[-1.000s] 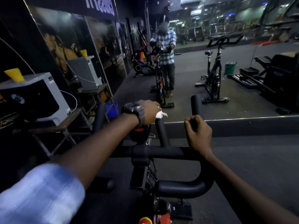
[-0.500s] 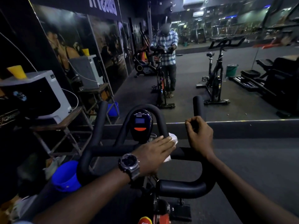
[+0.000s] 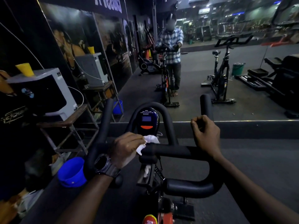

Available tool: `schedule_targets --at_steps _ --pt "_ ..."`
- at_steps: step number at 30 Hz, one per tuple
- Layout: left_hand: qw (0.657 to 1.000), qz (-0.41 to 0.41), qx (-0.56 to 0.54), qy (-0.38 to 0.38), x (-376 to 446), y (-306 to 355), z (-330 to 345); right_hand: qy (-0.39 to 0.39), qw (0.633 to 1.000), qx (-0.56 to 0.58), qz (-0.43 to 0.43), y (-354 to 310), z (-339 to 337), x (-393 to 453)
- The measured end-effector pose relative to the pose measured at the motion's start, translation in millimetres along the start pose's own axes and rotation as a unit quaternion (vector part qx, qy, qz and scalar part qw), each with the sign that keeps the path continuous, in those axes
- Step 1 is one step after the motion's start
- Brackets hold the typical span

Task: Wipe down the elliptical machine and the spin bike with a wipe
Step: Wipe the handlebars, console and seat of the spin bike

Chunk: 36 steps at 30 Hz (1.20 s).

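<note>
The spin bike's black handlebar (image 3: 174,151) fills the middle of the view, with a small console (image 3: 147,120) inside its centre loop. My left hand (image 3: 124,147) holds a crumpled white wipe (image 3: 149,141) and presses it on the crossbar just left of the centre loop's base. A dark watch sits on that wrist. My right hand (image 3: 205,135) grips the base of the right upright horn, fingers curled round it. The bike's frame below is mostly hidden in the dark.
A wall mirror ahead reflects me, this bike and another spin bike (image 3: 221,78). At left a white machine (image 3: 42,91) with a yellow cup sits on a wooden stool. A blue cup (image 3: 72,172) is near my left forearm. Dark rubber floor lies to the right.
My left hand came down with the wipe from the top of the centre loop to the crossbar, then slid left along it. My right hand kept its grip on the right horn.
</note>
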<state>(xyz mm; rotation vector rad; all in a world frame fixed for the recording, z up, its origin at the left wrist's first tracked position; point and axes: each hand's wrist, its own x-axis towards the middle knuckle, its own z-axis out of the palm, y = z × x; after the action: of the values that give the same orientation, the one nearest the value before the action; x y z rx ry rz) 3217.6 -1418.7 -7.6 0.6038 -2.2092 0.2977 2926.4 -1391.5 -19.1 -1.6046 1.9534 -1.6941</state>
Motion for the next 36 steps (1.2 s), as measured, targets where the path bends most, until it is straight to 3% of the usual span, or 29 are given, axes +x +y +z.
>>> schedule_targets --at_steps 3,8,11,14,16,17,22,24,27,31,32,36 --pt "0.993 -0.09 -0.007 0.071 7.0 8.1 6.5 0.001 1.0 -0.005 -0.001 -0.4 0.0 0.2" --pt "0.997 -0.061 -0.021 0.047 21.9 40.3 40.3 -0.005 1.0 -0.014 -0.01 -3.7 -0.6 -0.6" --pt "0.977 -0.184 -0.018 0.108 14.8 16.1 21.8 -0.014 0.999 -0.028 -0.025 -1.1 -1.9 -3.2" --pt "0.953 -0.273 0.001 0.134 14.0 1.8 9.3 -0.094 0.974 -0.124 -0.165 -14.8 15.5 -12.5" --pt "0.946 -0.292 -0.012 0.139 18.0 10.8 10.3 -0.138 0.949 -0.123 -0.257 -35.3 37.1 -17.1" --pt "0.947 -0.29 -0.023 0.138 20.2 16.8 12.0 -0.142 0.948 -0.107 -0.263 -47.9 46.1 -17.5" --pt "0.979 -0.19 -0.061 0.052 21.0 39.3 20.6 -0.089 0.987 0.02 -0.136 -66.4 70.6 -15.9" --pt "0.966 -0.237 -0.062 0.079 19.1 29.3 17.9 -0.085 0.986 0.027 -0.144 -63.3 72.8 -17.5" --pt "0.922 -0.359 -0.046 0.141 19.8 12.8 14.5 -0.08 0.988 0.05 -0.125 -60.7 74.1 -17.2" --pt "0.962 -0.255 -0.046 0.086 27.6 33.3 22.7 -0.043 0.992 0.071 -0.095 -58.3 74.7 -16.9" --pt "0.96 -0.261 -0.059 0.079 25.5 33.4 20.6 -0.033 0.993 0.077 -0.085 -57.1 74.4 -16.5" --pt "0.89 -0.421 -0.097 0.144 29.0 -3.3 5.5 -0.01 0.995 0.092 -0.039 -55.6 73.4 -13.4"
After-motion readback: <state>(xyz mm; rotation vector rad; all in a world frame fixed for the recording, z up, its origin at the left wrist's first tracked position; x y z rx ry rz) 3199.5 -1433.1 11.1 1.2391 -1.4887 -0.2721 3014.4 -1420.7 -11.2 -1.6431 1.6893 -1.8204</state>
